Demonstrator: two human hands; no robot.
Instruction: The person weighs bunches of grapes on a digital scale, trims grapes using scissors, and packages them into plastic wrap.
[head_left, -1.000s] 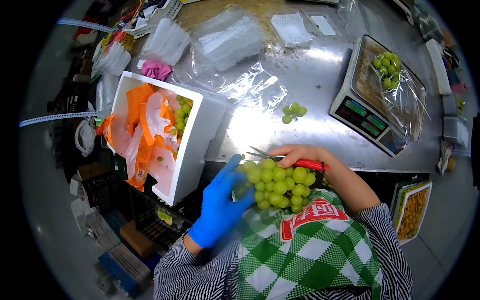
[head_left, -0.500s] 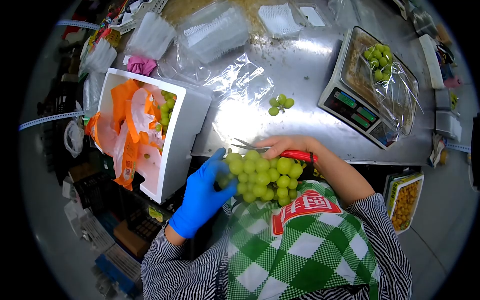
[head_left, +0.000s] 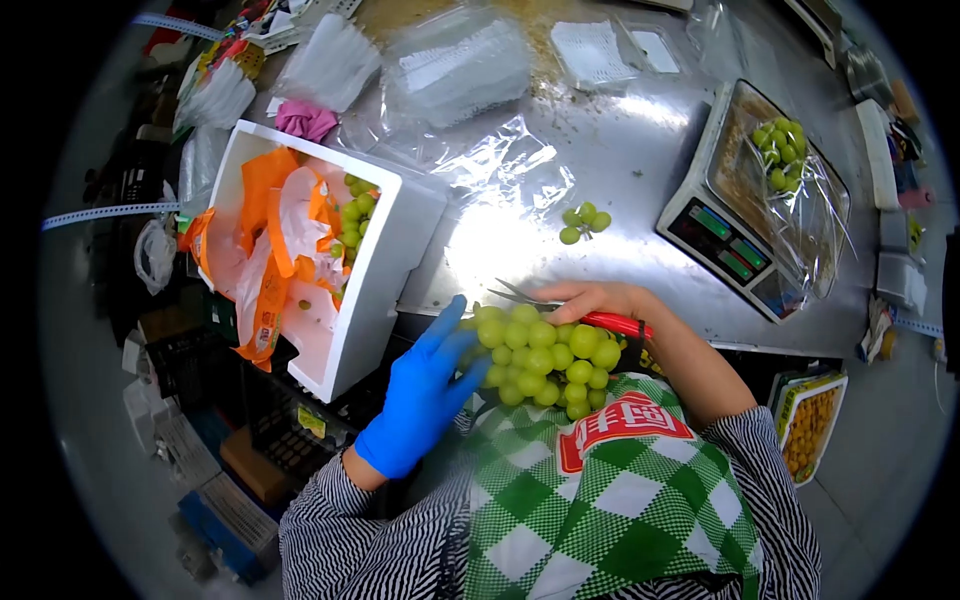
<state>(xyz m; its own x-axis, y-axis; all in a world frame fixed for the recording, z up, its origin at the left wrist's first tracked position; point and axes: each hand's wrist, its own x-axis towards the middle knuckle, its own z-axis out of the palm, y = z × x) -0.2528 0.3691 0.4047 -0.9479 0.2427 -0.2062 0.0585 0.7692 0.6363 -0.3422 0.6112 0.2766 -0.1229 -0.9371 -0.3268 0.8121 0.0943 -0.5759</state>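
Observation:
A bunch of green grapes (head_left: 540,358) is held up in front of the apron, at the table's front edge. Its far side is hidden. My left hand (head_left: 418,398), in a blue glove, is at the bunch's left end with fingers stretched and apart; whether the fingertips touch the grapes is unclear. My bare right hand (head_left: 600,298) grips red-handled scissors (head_left: 622,324) over the top of the bunch, thumb and palm against the grapes. The thin blades point left. A small grape cluster (head_left: 584,222) lies on the metal table behind the hands.
A white foam box (head_left: 398,240) with orange-and-white wrapping and grapes stands left. At right, a scale (head_left: 690,215) carries a bagged grape cluster (head_left: 780,150). Clear plastic trays (head_left: 460,65) and film (head_left: 515,170) lie at the back. A box of yellow fruit (head_left: 808,440) sits low right.
My left fingers have straightened and drawn slightly away from the grapes. The whole view has shifted a little; my right hand still holds the scissors against the bunch.

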